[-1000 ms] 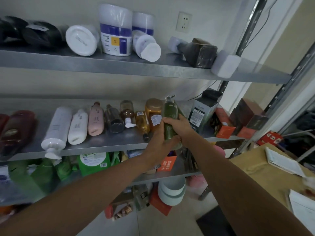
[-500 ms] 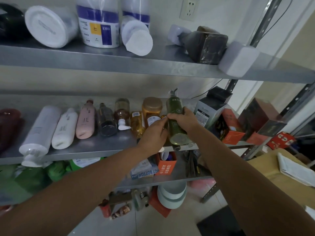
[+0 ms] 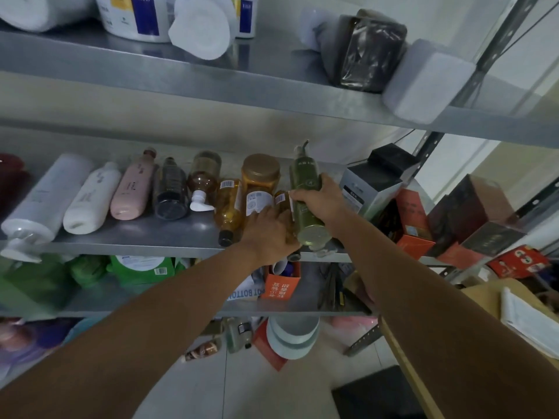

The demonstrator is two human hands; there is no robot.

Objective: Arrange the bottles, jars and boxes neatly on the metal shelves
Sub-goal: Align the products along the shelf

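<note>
A green pump bottle (image 3: 303, 175) lies on the middle metal shelf (image 3: 136, 235), pump pointing to the wall, base at the front edge. My right hand (image 3: 322, 204) is closed around its middle. Just left of it lies a small amber bottle (image 3: 280, 198) with a barcode label. My left hand (image 3: 267, 234) covers its lower half, fingers curled over it. An amber jar with a gold lid (image 3: 260, 176) touches that bottle on the left.
Further left lie an amber bottle (image 3: 228, 207), an amber pump bottle (image 3: 202, 182), a dark bottle (image 3: 171, 192), a pink bottle (image 3: 131, 189) and two white ones (image 3: 90, 198). Boxes (image 3: 375, 179) crowd the shelf's right end. White tubs (image 3: 136, 16) sit on the top shelf.
The green bottle went from held in front of the shelf to lying on it beside the small amber bottle. My left hand slid off it onto the small amber bottle.
</note>
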